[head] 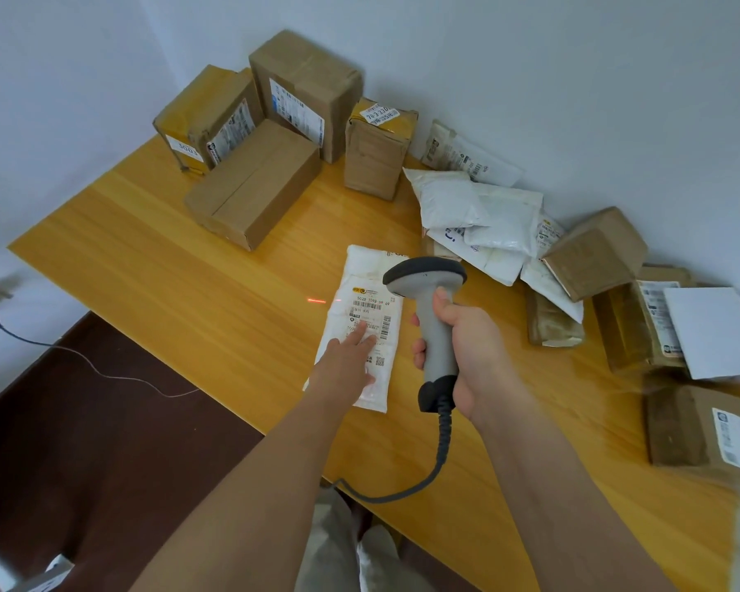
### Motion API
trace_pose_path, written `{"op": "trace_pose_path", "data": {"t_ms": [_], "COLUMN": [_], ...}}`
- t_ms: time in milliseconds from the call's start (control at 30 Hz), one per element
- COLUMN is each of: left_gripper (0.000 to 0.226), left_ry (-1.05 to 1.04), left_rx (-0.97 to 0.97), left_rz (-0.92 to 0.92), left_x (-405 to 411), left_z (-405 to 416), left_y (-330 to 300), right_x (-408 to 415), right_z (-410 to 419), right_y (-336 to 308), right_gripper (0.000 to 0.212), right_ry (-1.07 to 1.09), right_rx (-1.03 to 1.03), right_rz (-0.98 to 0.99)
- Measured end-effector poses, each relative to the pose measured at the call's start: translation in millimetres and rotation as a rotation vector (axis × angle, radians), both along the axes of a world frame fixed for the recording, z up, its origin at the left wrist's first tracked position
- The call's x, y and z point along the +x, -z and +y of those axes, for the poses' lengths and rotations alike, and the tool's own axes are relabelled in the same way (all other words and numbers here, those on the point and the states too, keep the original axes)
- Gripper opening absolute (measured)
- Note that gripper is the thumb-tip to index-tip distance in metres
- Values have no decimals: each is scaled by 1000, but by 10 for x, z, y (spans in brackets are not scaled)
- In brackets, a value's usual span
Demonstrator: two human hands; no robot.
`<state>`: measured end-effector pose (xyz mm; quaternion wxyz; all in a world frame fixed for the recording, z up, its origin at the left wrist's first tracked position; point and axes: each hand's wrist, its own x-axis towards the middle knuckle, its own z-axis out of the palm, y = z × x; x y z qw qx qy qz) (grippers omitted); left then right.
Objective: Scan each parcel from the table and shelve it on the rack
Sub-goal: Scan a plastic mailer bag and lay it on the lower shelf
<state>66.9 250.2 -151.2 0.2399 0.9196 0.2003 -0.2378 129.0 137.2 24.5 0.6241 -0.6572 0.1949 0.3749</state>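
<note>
The white parcel (pixel 366 322) lies flat on the wooden table (pixel 154 258), label side up, out in front of the heaps of other packages. The left hand (pixel 347 356) rests on it with fingers straight and laid flat across the lower part of the label, pressing it down rather than gripping. The right hand (pixel 462 339) is wrapped tight around the grey handle of a barcode scanner (pixel 432 301), fingers curled round the grip, with the dark head held just above the parcel's right edge. A thin red laser line (pixel 317 300) falls on the tabletop beside the parcel's left edge. Brown cardboard boxes (pixel 265 138) stand against the wall behind, and white mailer bags (pixel 479 215) are piled to the right.
</note>
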Motion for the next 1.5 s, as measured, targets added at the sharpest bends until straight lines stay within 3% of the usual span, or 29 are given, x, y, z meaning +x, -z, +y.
{"op": "trace_pose_path", "data": {"t_ms": [267, 400, 467, 567, 700, 867, 1033, 1167, 1267, 1367, 1500], "left_gripper": [66, 61, 73, 90, 91, 83, 45, 33, 32, 37, 33], "left_ry": [-71, -363, -557, -750, -813, -823, -992, -1206, -1350, -1423, -1495], "left_rx": [-75, 20, 104, -30, -166, -186, -564, -828, -998, -1214, -1322], "left_rz": [-101, -301, -246, -113, -143, -126, -193, -217, -310, -432, -557], "left_x": [-61, -110, -113, -90, -76, -80, -212, -522, -943, -1461, -2135], "left_z": [-60, -108, -122, -93, -37, -29, -67, -72, -29, 34, 150], "left_y": [6, -43, -63, -14, 38, -3, -74, -170, -222, -286, -448], "right_x": [-61, -70, -73, -74, -74, -87, -170, -343, -598, -985, -1554], "right_z": [-79, -109, -120, -139, -165, -201, -326, -355, -241, -98, 49], "right_y": [-87, -87, -89, -93, -84, -76, -76, -9, 59, 68, 38], "right_gripper": [24, 24, 25, 26, 25, 25, 30, 21, 13, 20, 20], "right_ry": [46, 36, 36, 28, 9, -16, -14, -83, -185, -279, -381], "right_rx": [27, 24, 24, 26, 16, 24, 73, 123, 80, 60, 67], "right_rz": [51, 33, 23, 18, 7, -19, -6, -22, -76, -131, -158]}}
